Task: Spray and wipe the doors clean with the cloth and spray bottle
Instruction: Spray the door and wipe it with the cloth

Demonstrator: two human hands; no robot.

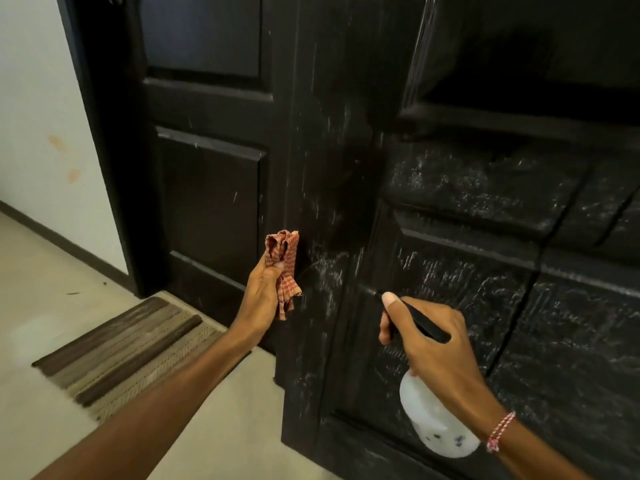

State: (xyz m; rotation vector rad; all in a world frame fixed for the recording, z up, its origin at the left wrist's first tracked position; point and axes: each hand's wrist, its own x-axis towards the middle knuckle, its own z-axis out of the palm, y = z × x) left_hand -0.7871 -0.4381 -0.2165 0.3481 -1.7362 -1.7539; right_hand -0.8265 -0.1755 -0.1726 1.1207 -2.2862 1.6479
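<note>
Gripping the spray bottle (pixel 434 419) at five o'clock, the right hand (pixel 429 337) has its fingers clamped round the neck and trigger; it is probably light, slick plastic. Toward eight o'clock, the left hand (pixel 261 289) pinches the soft, limp cloth (pixel 282 258), bunched just beside the streaked door (pixel 467 209).

To my left I see a white wall (pixel 41 98), marked by two faint orange stains (pixel 57 142). A dark skirting board (pixel 69 245) runs along its foot. The floor (pixel 52 306) is pale beige, and a brown striped woven mat (pixel 128 348) lies flat on it. The light is soft and dim.
</note>
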